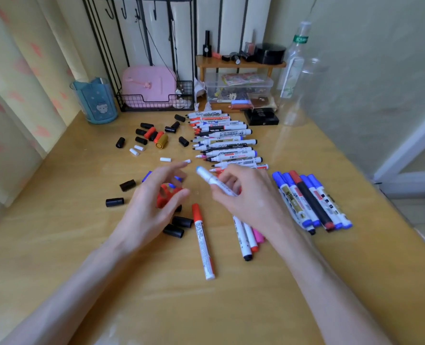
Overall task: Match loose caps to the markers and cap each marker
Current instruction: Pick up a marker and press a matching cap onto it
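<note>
Head view. The two hands work apart above a wooden table [231, 307], facing each other across a small gap.

The right hand [246, 192] grips a white marker [211, 179] around its barrel, with the front end pointing toward ten o'clock and raised off the table. This presumably presents the end to the other hand for capping. That end shows light blue, but blur hides whether it is a bare tip or a cap already seated.

The left hand [151, 202] hovers with its fingers spread and loosely curved, and it appears to hold nothing. It is directly over some red caps [165, 196], probably about to make a selection.

At twelve o'clock from the hands, a row of uncapped markers [226, 143] lies side by side with tips toward nine o'clock, which keeps each ink colour readable. Loose black caps [144, 133] are scattered at eleven o'clock. Small white caps [165, 159] lie just beyond the left fingertips.

At three o'clock, a bundle of capped markers [311, 200], mostly blue, is set aside as apparently finished work. A red-capped marker [202, 240] lies alone at six o'clock between the forearms. More markers [246, 240] rest partly hidden beneath the right wrist.

The marker barrels are white with printed labels; caps and end plugs carry the colour coding.
</note>
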